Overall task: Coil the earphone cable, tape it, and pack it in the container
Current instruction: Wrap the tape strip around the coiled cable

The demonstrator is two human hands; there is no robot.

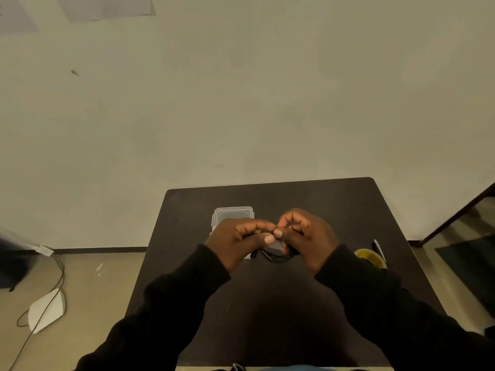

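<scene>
A black earphone cable [276, 253] hangs as a small coil between my two hands, above the dark table [267, 303]. My left hand [235, 243] and my right hand [305, 236] meet fingertip to fingertip, both pinching the top of the coil. Whether tape is on it I cannot tell. Behind my left hand lies a clear plastic container [232, 213], partly hidden by the fingers. A yellow tape roll [371, 258] sits at the right, half covered by my right sleeve.
A dark pen-like tool [379, 249] lies beside the tape roll near the table's right edge. On the floor to the left are a white device [45, 309] and a trailing cord [60, 266]. A dark frame [455, 218] stands at the right.
</scene>
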